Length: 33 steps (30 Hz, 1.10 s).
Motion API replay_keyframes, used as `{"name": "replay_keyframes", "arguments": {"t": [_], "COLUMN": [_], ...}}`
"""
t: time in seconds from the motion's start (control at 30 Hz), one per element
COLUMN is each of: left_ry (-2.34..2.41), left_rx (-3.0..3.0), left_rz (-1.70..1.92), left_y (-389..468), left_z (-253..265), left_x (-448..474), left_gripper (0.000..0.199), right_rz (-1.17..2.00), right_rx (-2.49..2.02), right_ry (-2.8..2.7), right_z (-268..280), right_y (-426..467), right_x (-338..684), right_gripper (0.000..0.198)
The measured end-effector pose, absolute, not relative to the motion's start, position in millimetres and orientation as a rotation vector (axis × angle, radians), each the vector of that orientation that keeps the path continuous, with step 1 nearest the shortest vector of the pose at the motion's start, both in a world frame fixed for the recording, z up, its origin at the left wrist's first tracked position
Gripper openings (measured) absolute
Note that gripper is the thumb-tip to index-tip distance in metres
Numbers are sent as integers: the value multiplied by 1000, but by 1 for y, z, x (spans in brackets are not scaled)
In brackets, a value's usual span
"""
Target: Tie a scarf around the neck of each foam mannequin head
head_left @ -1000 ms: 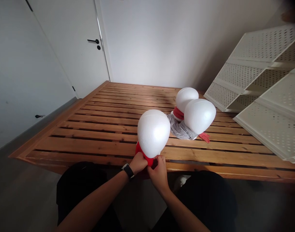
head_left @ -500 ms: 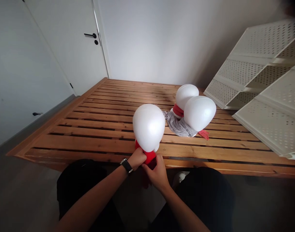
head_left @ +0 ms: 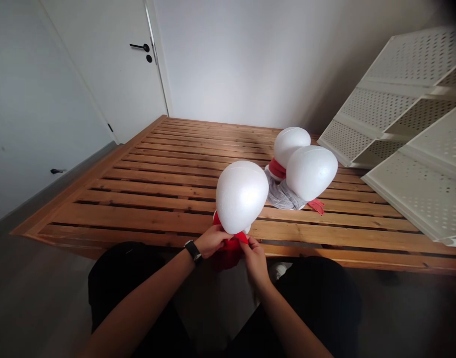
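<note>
A white foam mannequin head (head_left: 241, 196) stands at the front edge of the slatted wooden surface, tilted a little to the right. Red cloth, which looks like a scarf (head_left: 228, 256), wraps its neck and hangs down over the edge. My left hand (head_left: 213, 240), with a black watch on the wrist, is closed on the scarf just under the head. Opposite it, my right hand (head_left: 255, 253) pinches a fold of the same scarf between thumb and fingers. The head hides part of the neck behind.
Two more white foam heads, one behind (head_left: 292, 144) and one in front (head_left: 312, 173), stand to the right, with red cloth (head_left: 278, 168) and a grey scarf (head_left: 285, 195) at their necks. White perforated racks (head_left: 395, 104) lean at the far right. A door handle (head_left: 140, 47) shows beyond.
The near head has shifted right and tilts more. My right hand has moved slightly right and up, pulling out a red fold. More red cloth now hangs below my hands.
</note>
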State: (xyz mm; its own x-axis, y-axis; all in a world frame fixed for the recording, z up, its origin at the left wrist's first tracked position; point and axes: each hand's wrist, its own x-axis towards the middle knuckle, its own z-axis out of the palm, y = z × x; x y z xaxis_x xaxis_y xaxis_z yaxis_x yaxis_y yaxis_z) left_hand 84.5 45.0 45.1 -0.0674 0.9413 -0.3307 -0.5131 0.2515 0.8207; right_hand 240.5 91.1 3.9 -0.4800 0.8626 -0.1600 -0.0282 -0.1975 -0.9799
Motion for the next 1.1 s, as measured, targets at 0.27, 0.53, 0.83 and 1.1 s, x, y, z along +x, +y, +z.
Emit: {"name": "replay_keyframes", "arguments": {"t": [0.27,0.53,0.83,1.1], "left_ry": [1333,2234,1605,2231], "left_rx": [963,1158,765,1119], "left_rz": [1091,931,1268,1008], "left_y": [45,27,24,10], "left_z": [62,76,68,86], "left_x": [60,17,21,8], "left_gripper": [33,19,9,13], "right_rz": [1992,1841,1638,1482], "right_rx": [-893,-1032,-1068,-1134], "right_ry": [-1297,-1574,-1705,-1807], "right_z": [12,21,25,22], "right_y": [104,125,138,145], "right_x": [248,266,272,278], "right_gripper": [30,27,33,33]}}
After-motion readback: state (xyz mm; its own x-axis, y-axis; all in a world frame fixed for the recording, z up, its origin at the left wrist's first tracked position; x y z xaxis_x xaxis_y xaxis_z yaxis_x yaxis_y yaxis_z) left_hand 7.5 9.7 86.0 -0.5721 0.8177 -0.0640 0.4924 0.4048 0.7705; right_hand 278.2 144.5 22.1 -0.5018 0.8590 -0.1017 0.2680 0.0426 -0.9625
